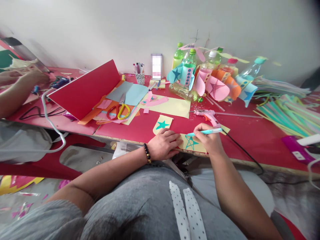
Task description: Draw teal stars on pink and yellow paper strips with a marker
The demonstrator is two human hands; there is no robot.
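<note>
A long red table ran along a pale wall, crowded with craft goods. A big red sheet stood propped at its left part, with grey-blue paper and a wide yellow sheet lying flat to its right. Decorated plastic bottles with paper fins clustered at the back, and a heap of pale green and yellow straws spread over the right end. At the far left, another person's arm reached over the table.

At the near edge lay a small yellow card with a teal star outline on it. The left hand, a bead bracelet at its wrist, lay flat with fingers together, pressing on the card's left end. The right hand was closed around a teal marker, its tip touching the card by the star. Just behind sat a second yellow card bearing a filled teal star. A pink glue gun lay near the right hand, and scissors with red and yellow handles rested on the papers. A cup of pens stood by the wall.
</note>
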